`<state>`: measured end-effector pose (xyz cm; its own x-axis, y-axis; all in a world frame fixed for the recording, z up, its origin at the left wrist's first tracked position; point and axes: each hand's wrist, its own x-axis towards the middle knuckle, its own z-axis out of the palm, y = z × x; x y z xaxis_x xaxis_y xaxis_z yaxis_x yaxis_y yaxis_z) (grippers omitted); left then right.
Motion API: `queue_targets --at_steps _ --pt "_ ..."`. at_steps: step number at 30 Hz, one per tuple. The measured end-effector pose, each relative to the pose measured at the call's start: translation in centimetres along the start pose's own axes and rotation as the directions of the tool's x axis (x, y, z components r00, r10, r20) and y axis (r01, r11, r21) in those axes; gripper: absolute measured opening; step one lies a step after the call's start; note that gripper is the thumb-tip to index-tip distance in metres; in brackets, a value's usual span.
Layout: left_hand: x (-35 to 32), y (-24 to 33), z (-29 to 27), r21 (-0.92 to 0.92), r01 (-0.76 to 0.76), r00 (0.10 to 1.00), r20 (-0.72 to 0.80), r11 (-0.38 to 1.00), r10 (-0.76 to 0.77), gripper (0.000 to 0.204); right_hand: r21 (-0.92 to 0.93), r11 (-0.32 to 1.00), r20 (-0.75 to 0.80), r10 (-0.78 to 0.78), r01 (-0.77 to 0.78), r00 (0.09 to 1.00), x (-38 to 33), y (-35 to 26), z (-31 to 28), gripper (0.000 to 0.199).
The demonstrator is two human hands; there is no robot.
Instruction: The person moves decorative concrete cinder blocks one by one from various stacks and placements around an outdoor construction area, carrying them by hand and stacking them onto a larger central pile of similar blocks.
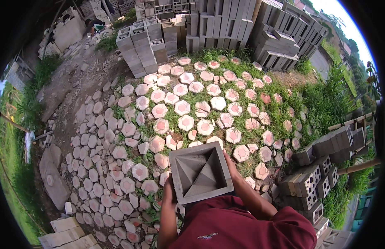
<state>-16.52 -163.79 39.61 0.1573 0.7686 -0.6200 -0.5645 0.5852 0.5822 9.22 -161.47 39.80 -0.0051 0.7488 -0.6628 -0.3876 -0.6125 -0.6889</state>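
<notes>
A square grey concrete block point(192, 167) is held in front of my maroon shirt point(242, 224). It has a thick raised rim, and slanted faces inside meet along a diagonal ridge. My left hand point(169, 190) grips its left side, and my right hand point(231, 167) presses against the right side. Most of the fingers are hidden behind and under the block. Beneath it lies ground paved with hexagonal stones point(185, 123), pale with pinkish centres.
Tall stacks of grey blocks point(223, 25) stand at the far side, with a shorter stack point(138, 50) left of them. Blocks with round holes point(307, 184) are piled at right. Pale blocks point(70, 234) lie near left. At far left, a person point(96, 27) is low to the ground.
</notes>
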Motion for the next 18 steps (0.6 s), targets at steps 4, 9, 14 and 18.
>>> queue_targets --at_steps 4,9,14,18 --pt "5.2 3.6 2.1 -0.082 -0.038 0.997 0.071 0.996 0.044 0.055 0.067 0.998 -0.009 0.005 -0.004 1.0 3.1 -5.0 2.3 0.073" --pt "13.3 9.8 7.6 -0.014 -0.064 0.994 0.087 0.998 0.065 0.058 -0.027 0.998 -0.048 -0.053 0.052 0.997 9.4 -14.3 4.5 0.07" --pt "21.3 17.4 12.7 -0.024 -0.118 0.973 0.194 0.993 0.121 0.068 0.07 0.993 0.066 -0.105 0.1 0.992 17.2 -22.0 6.0 0.068" --pt "27.9 21.3 15.8 0.057 -0.085 0.982 0.174 0.995 0.074 0.068 0.062 0.984 0.216 -0.177 0.167 0.96 24.2 -27.4 4.8 0.072"
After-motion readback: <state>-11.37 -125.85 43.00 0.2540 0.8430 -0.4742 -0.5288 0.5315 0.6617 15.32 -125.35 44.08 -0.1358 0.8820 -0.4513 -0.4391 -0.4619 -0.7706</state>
